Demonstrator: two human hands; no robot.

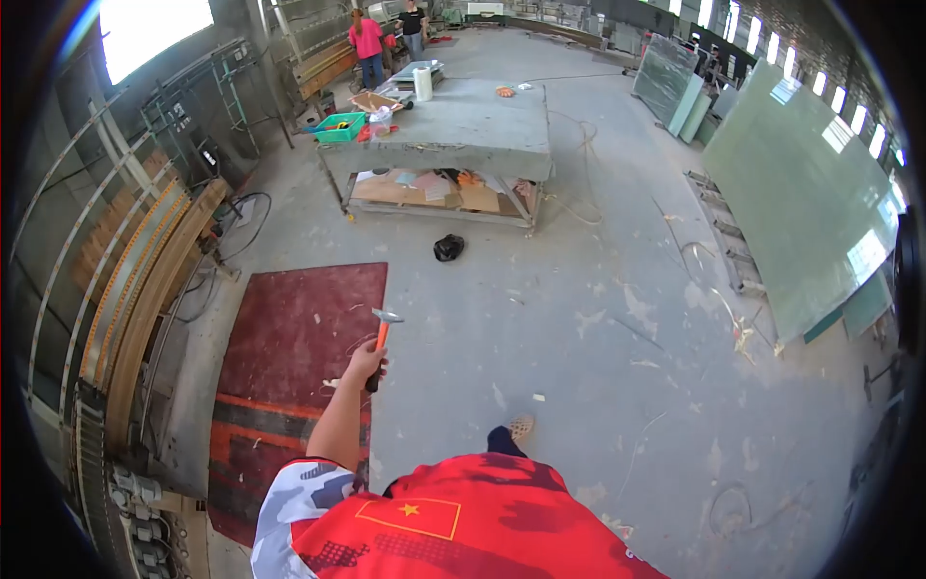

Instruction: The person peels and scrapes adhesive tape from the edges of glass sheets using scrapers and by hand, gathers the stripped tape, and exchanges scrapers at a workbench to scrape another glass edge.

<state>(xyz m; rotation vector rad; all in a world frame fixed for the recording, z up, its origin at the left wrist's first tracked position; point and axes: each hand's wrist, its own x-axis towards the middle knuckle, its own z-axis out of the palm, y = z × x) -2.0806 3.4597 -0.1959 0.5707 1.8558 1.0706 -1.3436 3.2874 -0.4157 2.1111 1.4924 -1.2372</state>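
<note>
A hammer (383, 334) with a metal head and an orange and black handle is held upright, head up, in front of me. My left hand (366, 361) is closed around its handle, over the edge of a dark red mat (309, 309) on the floor. My right hand does not show in the picture. One of my shoes (521, 427) is on the grey floor below.
Ahead stands a covered worktable (463, 125) with a green basket (340, 127) and a white roll (422, 84). A black bag-like item (449, 248) lies before it. Large glass sheets (805, 183) lean at right. Machinery (135, 289) lines the left. Two people (367, 43) stand far back.
</note>
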